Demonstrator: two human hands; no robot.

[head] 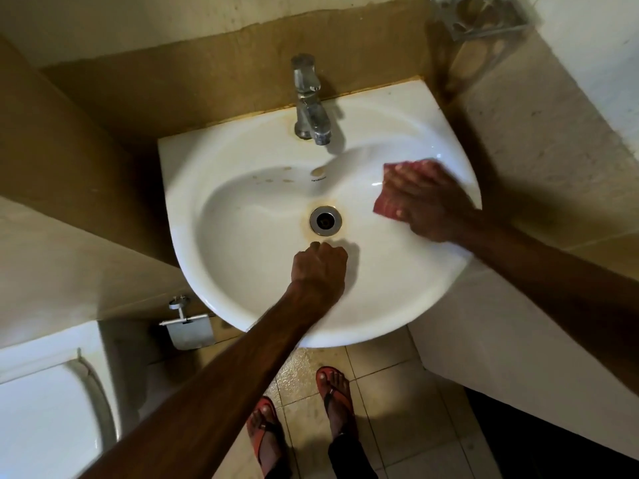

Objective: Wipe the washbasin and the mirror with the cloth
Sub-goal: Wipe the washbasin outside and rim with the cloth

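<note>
A white washbasin [242,271] fills the middle of the head view, with brown stains around its metal drain [325,220] and below the chrome tap [310,102]. My right hand [428,205] lies flat, fingers spread, pressing a red patterned cloth [385,203] against the basin's right inner slope. My left hand [320,267] is curled into a loose fist in the bowl just in front of the drain, with nothing visible in it. No mirror is in view.
A toilet [45,416] stands at the lower left, with a metal paper holder [188,328] on the wall beside it. A metal holder [480,15] hangs on the wall at the upper right. My sandalled feet [301,416] stand on the tiled floor below the basin.
</note>
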